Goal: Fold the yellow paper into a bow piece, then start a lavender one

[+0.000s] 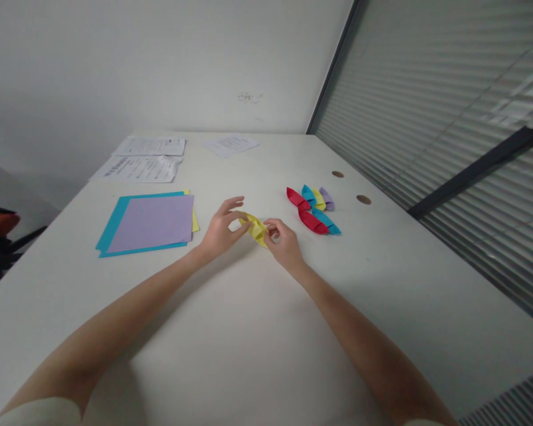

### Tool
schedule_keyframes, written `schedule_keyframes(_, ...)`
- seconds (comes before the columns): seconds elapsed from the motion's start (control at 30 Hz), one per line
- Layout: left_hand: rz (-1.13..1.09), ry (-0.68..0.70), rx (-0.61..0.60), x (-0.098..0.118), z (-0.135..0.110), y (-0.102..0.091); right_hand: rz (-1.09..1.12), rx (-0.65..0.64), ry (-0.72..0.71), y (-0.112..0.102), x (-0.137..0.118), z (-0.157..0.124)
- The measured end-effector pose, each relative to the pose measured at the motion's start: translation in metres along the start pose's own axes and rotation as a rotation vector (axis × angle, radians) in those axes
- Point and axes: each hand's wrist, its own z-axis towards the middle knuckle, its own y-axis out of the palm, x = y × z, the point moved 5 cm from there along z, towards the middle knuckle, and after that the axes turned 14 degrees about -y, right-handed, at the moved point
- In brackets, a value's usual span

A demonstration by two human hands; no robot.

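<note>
A yellow folded paper piece [256,230], pointed at its ends, is held between my two hands just above the white table. My left hand [222,232] pinches its upper left end between thumb and index finger, the other fingers lifted. At its lower right end, my right hand [285,244] grips it with the fingertips. To the right lies a group of similar folded pieces: red folded paper pieces [312,221], blue folded paper pieces [326,221], a yellow one [318,200] and a purple one [327,199].
Left of my hands lies a stack of flat paper sheets, with a purple sheet [153,222] over blue sheets [115,228] and a yellow sheet [196,222]. Printed pages [137,169] lie farther back. Two round holes [363,200] sit near the table's right edge, beside window blinds [426,106].
</note>
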Motion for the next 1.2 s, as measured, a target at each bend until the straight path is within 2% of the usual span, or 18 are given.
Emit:
schedule_keyframes(0.07,0.054,0.023,-0.034,0.001,0.003,-0.005,-0.075,-0.008,-0.058,-0.005,-0.001,0.002)
schedule_keyframes(0.17,0.061,-0.150,-0.290,-0.010,0.010,-0.002,-0.133,-0.041,-0.159,-0.008,-0.004,0.004)
schedule_keyframes(0.27,0.088,-0.281,-0.459,-0.021,0.012,0.001,-0.095,-0.051,-0.195,-0.005,-0.006,0.004)
schedule_keyframes(0.47,0.111,-0.265,-0.642,-0.019,0.005,0.012,0.016,-0.081,-0.182,0.003,-0.004,0.002)
schedule_keyframes(0.57,0.142,-0.229,-0.606,-0.015,0.003,0.014,0.017,-0.111,-0.176,0.005,-0.003,0.000)
schedule_keyframes(0.67,0.139,-0.231,-0.549,-0.016,0.004,0.012,0.020,-0.080,-0.171,0.004,-0.002,0.000)
schedule_keyframes(0.83,0.062,-0.270,-0.573,-0.021,0.005,0.013,0.034,-0.051,-0.169,0.002,-0.001,0.000)
schedule_keyframes(1.0,-0.030,-0.360,-0.528,-0.027,0.005,0.013,0.020,0.026,-0.198,-0.004,-0.004,-0.001)
schedule_keyframes(1.07,-0.038,-0.410,-0.436,-0.031,0.005,0.012,-0.034,0.127,-0.176,-0.008,-0.005,-0.003)
schedule_keyframes(1.13,-0.020,-0.432,-0.271,-0.034,0.005,0.010,-0.123,0.229,-0.144,-0.011,-0.006,-0.006)
schedule_keyframes(1.2,-0.012,-0.422,-0.127,-0.032,0.001,0.010,-0.183,0.250,-0.118,-0.009,-0.007,-0.010)
